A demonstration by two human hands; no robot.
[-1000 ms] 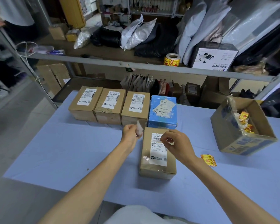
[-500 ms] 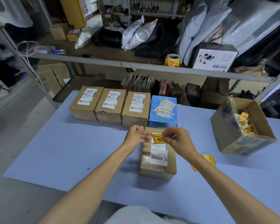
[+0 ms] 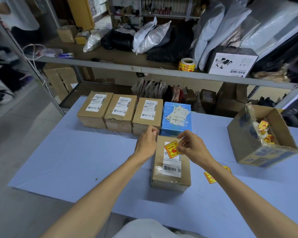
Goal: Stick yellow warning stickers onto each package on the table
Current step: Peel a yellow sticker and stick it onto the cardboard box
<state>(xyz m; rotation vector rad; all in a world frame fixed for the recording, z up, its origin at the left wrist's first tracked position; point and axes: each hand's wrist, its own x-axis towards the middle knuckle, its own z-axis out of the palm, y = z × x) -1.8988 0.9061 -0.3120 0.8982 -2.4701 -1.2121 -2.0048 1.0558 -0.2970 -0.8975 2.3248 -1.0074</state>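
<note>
— Now that the yellow warning sticker (image 3: 172, 149) is down over the near package (image 3: 171, 164), where a second ago only a pale scrap of backing was in the left hand (image 3: 145, 145), how far along is it?

— Peeled and brought down, I'd judge, but not pressed flat; it lies tilted across the top of the white shipping label (image 3: 172, 166), its right edge pinched by the fingers (image 3: 180, 148) of the right hand (image 3: 192, 149); the left hand rests at the package's far left corner, fingers curled loosely; whether they grip anything I cannot tell.

— And the rest?

— Three brown packages (image 3: 120, 112) and a blue package (image 3: 176, 115) stand in a row just behind, none showing yellow; so this looks like the first of five.

— The supply?

— Loose stickers (image 3: 211, 176) lie on the blue surface (image 3: 76, 160) near the right forearm; an open carton (image 3: 261, 136) to the right holds more yellow scraps; a sticker roll (image 3: 187, 64) sits on the shelf (image 3: 110, 60) behind, among grey and black mailer bags; another person stands at far left.
</note>
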